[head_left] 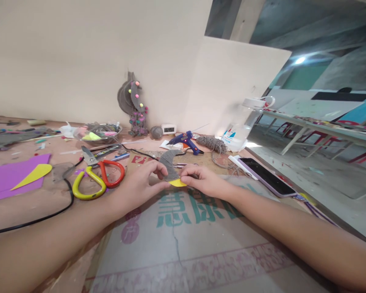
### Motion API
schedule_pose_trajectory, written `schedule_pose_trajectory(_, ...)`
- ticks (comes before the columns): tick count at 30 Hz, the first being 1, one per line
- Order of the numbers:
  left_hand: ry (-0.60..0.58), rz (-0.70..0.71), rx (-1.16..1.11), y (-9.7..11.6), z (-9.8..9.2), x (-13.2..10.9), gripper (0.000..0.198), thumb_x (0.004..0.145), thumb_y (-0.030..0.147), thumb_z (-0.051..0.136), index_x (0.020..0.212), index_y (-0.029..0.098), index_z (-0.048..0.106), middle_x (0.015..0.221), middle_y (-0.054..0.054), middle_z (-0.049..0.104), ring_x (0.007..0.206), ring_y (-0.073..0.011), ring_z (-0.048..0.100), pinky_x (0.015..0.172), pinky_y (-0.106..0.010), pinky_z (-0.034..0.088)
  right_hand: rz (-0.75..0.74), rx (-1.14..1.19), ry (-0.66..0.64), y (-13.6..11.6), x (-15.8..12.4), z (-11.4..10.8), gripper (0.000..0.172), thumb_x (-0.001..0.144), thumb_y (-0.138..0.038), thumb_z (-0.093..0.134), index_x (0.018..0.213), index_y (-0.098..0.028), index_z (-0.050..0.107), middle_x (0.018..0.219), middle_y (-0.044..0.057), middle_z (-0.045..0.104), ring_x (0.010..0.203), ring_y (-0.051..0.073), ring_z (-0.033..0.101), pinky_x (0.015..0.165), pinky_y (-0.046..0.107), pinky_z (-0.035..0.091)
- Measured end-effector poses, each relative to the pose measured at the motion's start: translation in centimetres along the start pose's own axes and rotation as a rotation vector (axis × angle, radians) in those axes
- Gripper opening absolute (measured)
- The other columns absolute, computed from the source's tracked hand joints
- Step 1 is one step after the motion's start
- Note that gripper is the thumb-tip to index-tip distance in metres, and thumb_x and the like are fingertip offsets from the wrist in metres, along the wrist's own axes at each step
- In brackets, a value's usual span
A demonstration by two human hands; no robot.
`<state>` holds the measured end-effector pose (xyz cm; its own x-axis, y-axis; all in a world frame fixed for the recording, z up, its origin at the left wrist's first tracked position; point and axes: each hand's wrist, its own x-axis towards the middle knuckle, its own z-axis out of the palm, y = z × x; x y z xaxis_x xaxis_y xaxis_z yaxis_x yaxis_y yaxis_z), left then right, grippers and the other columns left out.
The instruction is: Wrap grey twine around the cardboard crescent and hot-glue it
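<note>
The left hand (pixel 151 179) and right hand (pixel 201 179) both pinch the curved, grey-yarn-wrapped yellow paper piece (pixel 170 166); should either grip slacken, strands (pixel 168 158) could slide off its bare end (pixel 177 183).

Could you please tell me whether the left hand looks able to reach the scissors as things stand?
Probably yes: the scissors lie close to the left hand with their handles uncovered, though it would likely need to release the yarn-wrapped crescent first.
</note>
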<state>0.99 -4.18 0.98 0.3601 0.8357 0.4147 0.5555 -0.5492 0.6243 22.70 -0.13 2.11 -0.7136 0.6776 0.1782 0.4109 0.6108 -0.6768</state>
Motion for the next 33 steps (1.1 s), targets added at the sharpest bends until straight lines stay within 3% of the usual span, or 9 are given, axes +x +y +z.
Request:
schedule_pose_trajectory(14,-0.023,-0.036,-0.033,0.4,-0.2,-0.1,0.011,0.076,0.030,0.055,0.082,0.021,0.054,0.081,0.002,0.058,0.078,-0.0145,0.054,0.073,-0.028,0.042,0.015,0.062,0.000,0.1,0.1,-0.2,0.024,0.083,-0.031,0.049,0.070,-0.013,0.057,0.070,0.001,0.051,0.066,0.011,0.046,0.064,0.023,0.036)
schedule_pose_trajectory(20,-0.032,-0.008,-0.046,0.6,-0.2,-0.2,0.018,0.076,0.018,0.049,0.094,0.020,0.050,0.093,-0.001,0.056,0.089,-0.0159,0.053,0.080,-0.029,0.041,0.025,0.038,0.012,0.1,0.1,-0.1,0.025,0.083,-0.033,0.049,0.070,-0.013,0.057,0.070,0.001,0.052,0.067,0.012,0.047,0.064,0.023,0.037)
schedule_pose_trajectory(25,-0.033,-0.104,-0.149,0.2,0.0,0.0,0.015,0.082,0.031,0.045,0.089,0.020,0.051,0.082,0.000,0.055,0.078,-0.0143,0.053,0.069,-0.026,0.043,-0.010,-0.015,0.021,0.0,0.1,0.1,0.025,0.084,-0.032,0.048,0.071,-0.013,0.058,0.071,0.003,0.054,0.069,0.013,0.049,0.067,0.024,0.039)
schedule_pose_trajectory(33,-0.031,-0.146,-0.283,-0.6,0.4,0.1,0.016,0.083,0.032,0.045,0.092,0.020,0.051,0.081,0.000,0.053,0.074,-0.0133,0.051,0.065,-0.025,0.042,0.008,-0.043,0.037,-0.3,0.0,0.1,0.031,0.085,-0.037,0.045,0.068,-0.014,0.056,0.065,0.001,0.050,0.064,0.011,0.047,0.063,0.023,0.038)
